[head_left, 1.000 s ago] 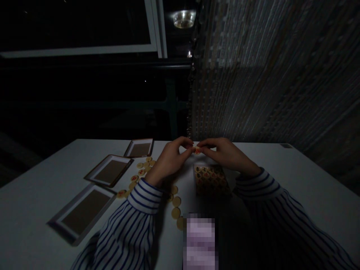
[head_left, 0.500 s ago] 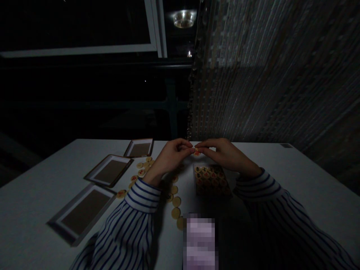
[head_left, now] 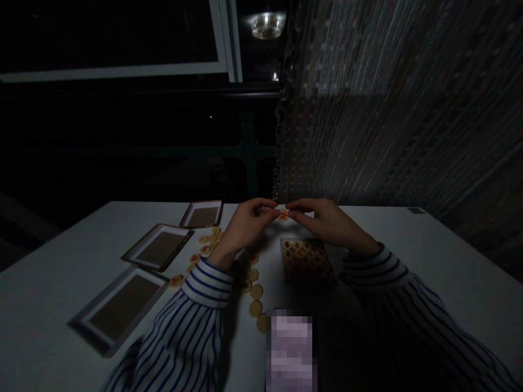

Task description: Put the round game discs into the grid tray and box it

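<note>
A round Chinese chess piece (head_left: 283,215) with a red character is pinched between my two hands above the far part of the table. My left hand (head_left: 252,224) grips its left edge with thumb and fingertips, and my right hand (head_left: 321,219) grips its right edge. Below the right hand sits a box (head_left: 281,260) filled with rows of chess pieces (head_left: 309,253) bearing black and red characters. More loose pieces (head_left: 256,292) lie scattered under and around my left forearm, some showing characters and others plain faces.
Three shallow box parts lie at the left of the white table (head_left: 433,288): a near tray (head_left: 122,305), a middle one (head_left: 159,247) and a far one (head_left: 203,214). A pixelated pale object (head_left: 291,351) is at the front edge. A bead curtain (head_left: 368,109) hangs behind.
Both hands have risen slightly with the chess piece. It has tilted so that more of its red-marked face shows between the fingers.
</note>
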Motion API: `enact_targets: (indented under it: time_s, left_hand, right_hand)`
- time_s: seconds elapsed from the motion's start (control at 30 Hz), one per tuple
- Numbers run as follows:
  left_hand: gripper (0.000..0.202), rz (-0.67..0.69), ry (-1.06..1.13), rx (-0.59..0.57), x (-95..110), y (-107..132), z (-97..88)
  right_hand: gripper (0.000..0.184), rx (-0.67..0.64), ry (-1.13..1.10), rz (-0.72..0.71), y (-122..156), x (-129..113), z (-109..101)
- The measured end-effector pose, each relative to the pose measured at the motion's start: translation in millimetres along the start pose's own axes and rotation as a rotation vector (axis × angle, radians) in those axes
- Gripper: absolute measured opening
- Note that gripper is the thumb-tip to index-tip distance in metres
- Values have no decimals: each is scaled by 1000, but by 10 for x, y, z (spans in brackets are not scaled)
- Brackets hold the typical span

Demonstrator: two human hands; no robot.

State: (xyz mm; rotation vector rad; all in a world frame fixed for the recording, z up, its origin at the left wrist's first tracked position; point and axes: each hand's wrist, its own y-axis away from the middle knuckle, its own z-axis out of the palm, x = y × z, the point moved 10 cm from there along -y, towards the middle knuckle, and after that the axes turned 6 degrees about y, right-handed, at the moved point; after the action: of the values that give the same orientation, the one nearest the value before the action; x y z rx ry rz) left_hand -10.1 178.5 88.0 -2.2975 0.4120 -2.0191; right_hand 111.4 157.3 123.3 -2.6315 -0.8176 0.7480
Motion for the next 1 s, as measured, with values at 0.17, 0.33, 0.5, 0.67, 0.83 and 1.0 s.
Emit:
enact_targets:
  time_s: [0.17,0.33,0.5,0.67,0.83,1.0]
  left_hand:
    - [24,7,22,39,17,1,-33]
    - [25,9,31,40,24,3,-23]
    - [25,19,37,29,18,-1,-13]
    - [25,-22,13,-24,-22,9,30]
    - [25,-58,-4,-72,-32,34,83]
    - [24,-47,-46,-93,-7,39,105]
  right_hand:
    - [26,9,-19,-5,-4,-22,0]
    - [27,21,-67,16,-6,-2,-8]
    - [26,32,-106,16,-9,2,-5]
    - [23,28,-141,20,-13,46,22]
    - [19,28,-156,-11,-12,57,23]
    - [21,26,-118,-42,-11,35,6]
